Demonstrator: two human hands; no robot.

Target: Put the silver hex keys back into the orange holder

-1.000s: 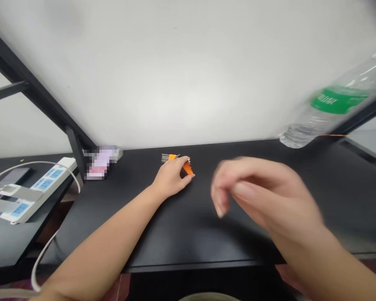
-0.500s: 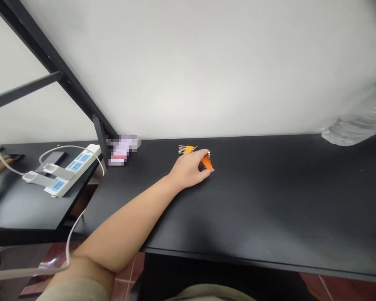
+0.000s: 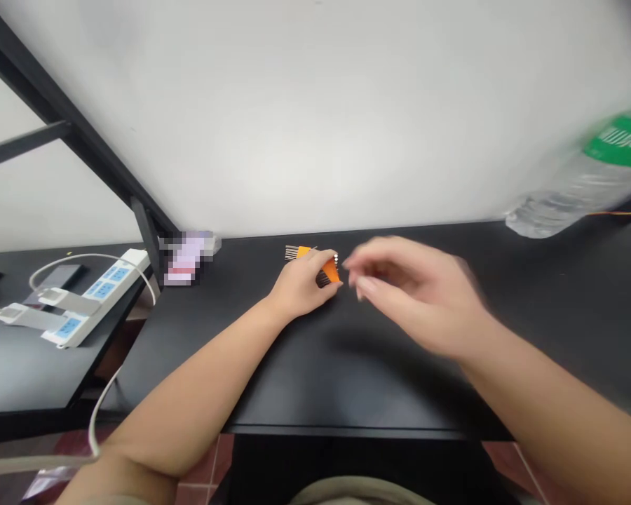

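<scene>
Near the back of the black table, my left hand is closed around a bundle of thin dark sticks with an orange band or holder. Fine tips stick out to the left beyond the fingers, and a few small white round ends show on the right. My palm covers the middle of the bundle, so its exact kind cannot be made out. Just right of it, my right hand hangs over the table, blurred by motion. Its fingers are curled, thumb apart from them, and nothing shows between them.
A clear bottle with a green label is at the back right by the wall. A white power strip with plugs and cables occupies the left table. A blurred-out pale item lies beside the black metal frame.
My right hand has come in from the right, close to the bundle. My left hand keeps its hold. The view has shifted slightly right, showing more of the bottle; another person's hand at left is out of view.
</scene>
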